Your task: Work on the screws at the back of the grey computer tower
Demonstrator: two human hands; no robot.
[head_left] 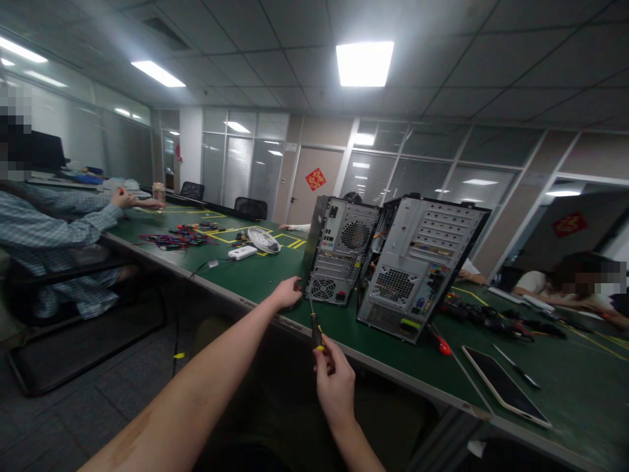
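Note:
Two computer tower cases stand on a green table [255, 275], rear panels facing me. My left hand [287, 293] reaches out and grips the lower left rear corner of the nearer left case [339, 252]. Closer to me, my right hand [334, 380] is closed round the black and yellow handle of a screwdriver [315, 328]. Its tip points up at that same lower corner. The second case [420, 265] stands just right of the first, untouched.
A red-handled screwdriver [439, 342], a tablet [506, 385] and a pen [518, 369] lie right of the cases, with tangled cables [491, 318] behind. A small white fan [263, 240], a white box [242, 252] and coloured wires [177, 239] lie left. People sit at both ends.

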